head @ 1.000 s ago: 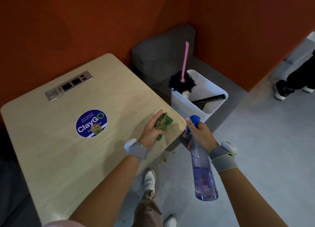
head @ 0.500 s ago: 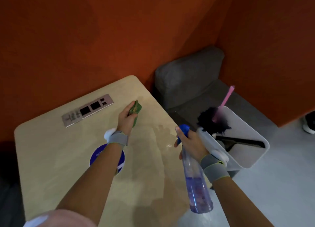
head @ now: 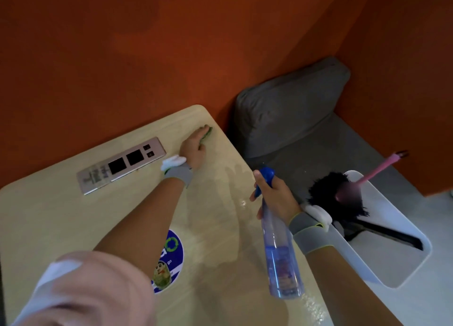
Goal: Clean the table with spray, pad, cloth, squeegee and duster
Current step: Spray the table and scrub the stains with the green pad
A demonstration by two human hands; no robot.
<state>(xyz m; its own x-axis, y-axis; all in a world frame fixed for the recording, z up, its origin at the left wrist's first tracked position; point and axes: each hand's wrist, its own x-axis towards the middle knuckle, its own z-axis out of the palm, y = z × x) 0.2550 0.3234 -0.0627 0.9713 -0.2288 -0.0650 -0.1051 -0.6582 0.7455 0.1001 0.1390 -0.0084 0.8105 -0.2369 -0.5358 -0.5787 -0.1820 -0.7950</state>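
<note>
My left hand (head: 193, 145) presses a green scrub pad (head: 207, 132) flat on the pale wooden table (head: 61, 222), near its far right corner. Most of the pad is hidden under my fingers. My right hand (head: 277, 196) holds a clear spray bottle (head: 279, 249) with a blue trigger head above the table's right edge, its base pointing toward me. A wet sheen covers the tabletop between my two hands. A black duster (head: 338, 198) with a pink handle and a black squeegee (head: 389, 235) rest in a white bin (head: 367, 269) to the right.
A metal socket panel (head: 122, 165) is set into the table at the back. A round blue sticker (head: 171, 259) lies under my left forearm. A grey cushioned seat (head: 291, 112) stands in the corner against the orange wall, behind the bin.
My left hand has slid the green pad from the near right edge up toward the far right corner. The view has shifted closer over the table. The bottle stays in my right hand.
</note>
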